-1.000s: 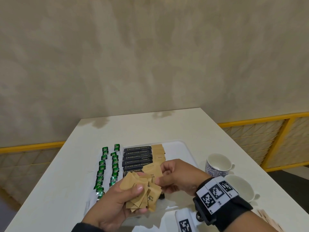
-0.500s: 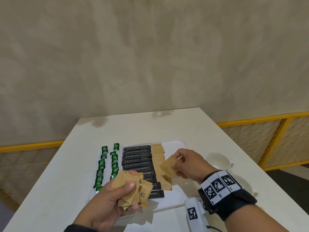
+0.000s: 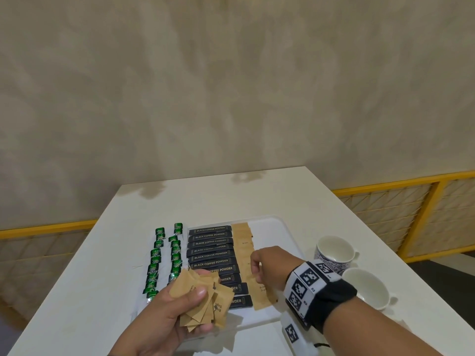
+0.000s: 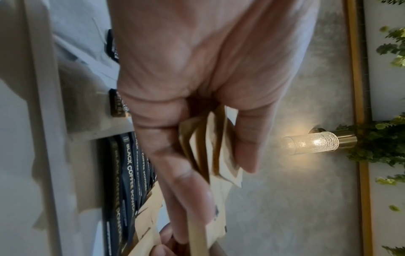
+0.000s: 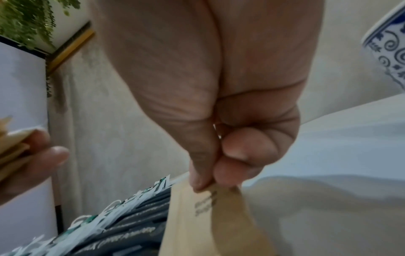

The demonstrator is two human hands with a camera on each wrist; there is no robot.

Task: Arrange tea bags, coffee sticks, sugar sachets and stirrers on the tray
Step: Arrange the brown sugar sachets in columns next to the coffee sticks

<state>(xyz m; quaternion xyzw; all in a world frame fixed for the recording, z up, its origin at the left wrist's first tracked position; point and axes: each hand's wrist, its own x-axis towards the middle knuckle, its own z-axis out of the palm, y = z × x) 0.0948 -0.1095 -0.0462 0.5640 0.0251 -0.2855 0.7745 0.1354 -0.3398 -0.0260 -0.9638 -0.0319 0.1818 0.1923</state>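
A white tray (image 3: 276,228) lies on the table with two columns of green tea bags (image 3: 167,258), a column of black coffee sticks (image 3: 212,254) and a column of brown sugar sachets (image 3: 244,240) to their right. My left hand (image 3: 180,312) grips a fanned bunch of sugar sachets (image 3: 203,301) (image 4: 210,150) over the tray's near edge. My right hand (image 3: 259,272) (image 5: 206,183) pinches one sugar sachet (image 5: 208,218) between thumb and forefinger, low over the near part of the sachet column. No stirrers show.
Two cups stand right of the tray: a blue-patterned cup (image 3: 334,253) and a plain white cup (image 3: 367,289). A white device with a marker (image 3: 293,335) lies near the tray's front right corner. The far half of the table (image 3: 231,196) is bare.
My right hand took one sachet from the bunch, carried it right and down to the sachet column. The left hand with the bunch shifted slightly left and nearer.
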